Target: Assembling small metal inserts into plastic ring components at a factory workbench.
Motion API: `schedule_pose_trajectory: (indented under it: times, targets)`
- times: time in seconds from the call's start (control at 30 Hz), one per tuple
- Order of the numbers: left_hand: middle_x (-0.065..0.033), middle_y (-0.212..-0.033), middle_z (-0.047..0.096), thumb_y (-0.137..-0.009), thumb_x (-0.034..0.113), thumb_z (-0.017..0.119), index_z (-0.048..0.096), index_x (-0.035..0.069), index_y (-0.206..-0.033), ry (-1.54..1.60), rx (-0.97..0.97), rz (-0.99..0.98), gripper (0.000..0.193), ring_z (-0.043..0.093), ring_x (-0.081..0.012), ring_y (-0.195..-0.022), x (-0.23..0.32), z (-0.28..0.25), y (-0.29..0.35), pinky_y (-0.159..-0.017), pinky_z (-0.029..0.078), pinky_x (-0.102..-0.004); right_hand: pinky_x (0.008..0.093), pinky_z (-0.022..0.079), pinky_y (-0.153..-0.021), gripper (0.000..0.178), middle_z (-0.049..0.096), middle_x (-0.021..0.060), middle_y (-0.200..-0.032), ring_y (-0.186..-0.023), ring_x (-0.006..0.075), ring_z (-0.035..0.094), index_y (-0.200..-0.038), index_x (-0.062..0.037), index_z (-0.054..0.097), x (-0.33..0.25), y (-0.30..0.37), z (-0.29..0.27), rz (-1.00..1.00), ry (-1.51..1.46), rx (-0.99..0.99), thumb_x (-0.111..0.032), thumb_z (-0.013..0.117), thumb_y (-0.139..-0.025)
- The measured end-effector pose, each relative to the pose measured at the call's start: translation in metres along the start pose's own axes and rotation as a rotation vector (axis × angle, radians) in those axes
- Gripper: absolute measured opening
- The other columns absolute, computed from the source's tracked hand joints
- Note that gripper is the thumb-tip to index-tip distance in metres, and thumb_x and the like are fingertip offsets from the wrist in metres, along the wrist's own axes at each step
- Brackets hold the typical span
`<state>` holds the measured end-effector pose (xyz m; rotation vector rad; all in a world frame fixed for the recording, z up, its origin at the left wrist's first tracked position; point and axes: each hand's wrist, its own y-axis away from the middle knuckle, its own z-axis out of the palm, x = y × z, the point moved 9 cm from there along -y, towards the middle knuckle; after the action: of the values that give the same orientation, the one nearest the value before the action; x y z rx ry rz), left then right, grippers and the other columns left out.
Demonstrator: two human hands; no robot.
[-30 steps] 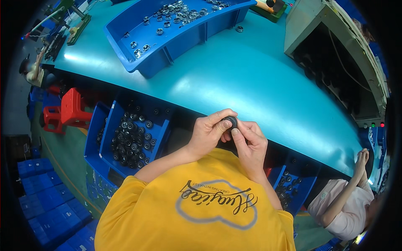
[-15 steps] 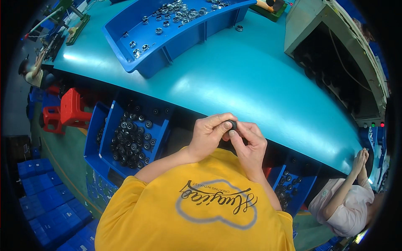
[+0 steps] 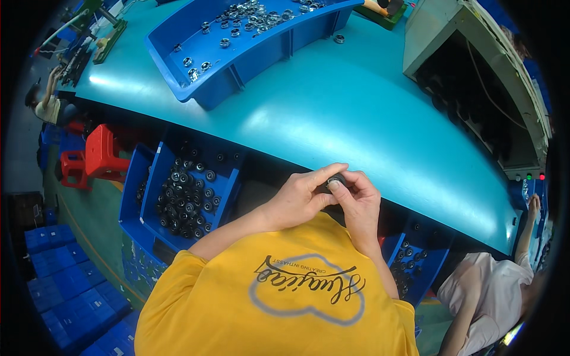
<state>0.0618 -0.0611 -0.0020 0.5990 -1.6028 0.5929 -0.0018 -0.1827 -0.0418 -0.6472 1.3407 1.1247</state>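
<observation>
Between my two hands, just before the near edge of the table, is a small black round part [image 3: 336,178], like a little wheel with a lighter centre. My left hand [image 3: 300,197] holds it from one side, index finger stretched along its far side. On the other side my right hand [image 3: 360,203] pinches it between thumb and curled fingers, which cover much of it. Below the table edge to the left, a blue bin [image 3: 230,188] holds many black wheels [image 3: 184,202] with shiny metal centres.
A blue tray [image 3: 261,60] of shiny metal rings [image 3: 249,24] stands on the turquoise table [image 3: 332,113]. One loose ring [image 3: 339,39] lies beside it. A pale machine housing [image 3: 436,41] is at the right. Another wheel bin [image 3: 431,270] and a co-worker [image 3: 490,291] are at lower right.
My left hand has flattened and shifted right, its index finger reaching across the part. The part has moved slightly right and is tilted. The co-worker's hands have come apart.
</observation>
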Motion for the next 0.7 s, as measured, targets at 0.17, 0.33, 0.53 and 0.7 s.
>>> schedule_pose_trajectory:
  times: [0.17,0.33,0.53,0.7]
  targets:
    - [-0.0169,-0.105,0.074,-0.088,-0.009,0.071,0.061,0.005,-0.141,-0.252,0.135,0.205,0.056,0.075,-0.0241,-0.09,0.016,-0.004,0.006,-0.076,0.061,-0.033,0.0226,0.058,-0.076,0.018,0.061,0.0016,-0.099,-0.086,0.009,0.067,-0.109,0.0032,0.073,-0.003,0.002,0.003,-0.009,-0.023,0.006,-0.001,0.078,-0.093]
    - [-0.0149,-0.095,0.073,-0.085,-0.008,0.073,0.066,0.004,-0.133,-0.364,0.172,0.279,0.05,0.074,-0.0278,-0.083,0.024,-0.005,0.009,-0.068,0.059,-0.0343,0.0218,0.056,-0.075,0.017,0.06,0.0013,-0.098,-0.085,0.0083,0.065,-0.108,0.0033,0.073,-0.001,0.002,0.007,0.006,-0.021,-0.016,-0.001,0.078,-0.093]
    - [-0.0139,-0.095,0.074,-0.084,-0.007,0.075,0.066,0.004,-0.134,-0.427,0.255,0.303,0.051,0.072,-0.0196,-0.076,0.025,-0.005,0.006,-0.064,0.057,-0.0295,0.0227,0.055,-0.074,0.018,0.063,0.0017,-0.1,-0.086,0.0083,0.064,-0.112,0.0026,0.071,-0.023,0.007,0.008,-0.268,0.124,0.078,-0.001,0.076,-0.094]
    - [-0.0116,-0.096,0.075,-0.086,-0.006,0.075,0.064,0.004,-0.139,0.115,0.123,-0.053,0.055,0.068,-0.0078,-0.075,-0.005,-0.001,0.0,-0.063,0.053,-0.0235,0.0221,0.054,-0.075,0.016,0.067,0.0032,-0.101,-0.086,0.0077,0.063,-0.111,0.0015,0.07,-0.005,0.0,0.009,0.07,-0.202,0.006,-0.003,0.074,-0.096]
